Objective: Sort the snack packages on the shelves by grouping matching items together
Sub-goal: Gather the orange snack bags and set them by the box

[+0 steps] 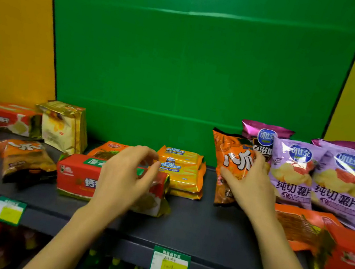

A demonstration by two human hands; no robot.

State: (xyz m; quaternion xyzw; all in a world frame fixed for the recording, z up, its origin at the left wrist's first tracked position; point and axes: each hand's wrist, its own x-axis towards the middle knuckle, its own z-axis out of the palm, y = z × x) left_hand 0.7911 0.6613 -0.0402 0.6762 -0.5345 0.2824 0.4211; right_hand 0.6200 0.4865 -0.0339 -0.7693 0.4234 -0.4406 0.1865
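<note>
My right hand has the orange bag grasped, thumb across its front and fingers curled round its right edge. The bag stands upright toward 3 o'clock on the shelf, leaning against the purple crisp bags. My left hand is over the red biscuit pack with fingers bent. I cannot tell whether it is pinching the wrapper or only hovering.

As I read it, the step is to get this bag over to its twin orange bag, which lies flat out at 9 o'clock.

To do that cleanly I would:
- lift the bag straight up before moving it sideways, so the purple bags leaning on it do not topple forward;
- keep the grip near the middle of the bag, because a puffed packet held by a corner swings and slips;
- carry it high over the cheese wafer packs and the red pack, not drag it across them;
- use the left hand to steady or clear the red pack, which sits in the path;
- set it down touching its twin, face up.
</note>
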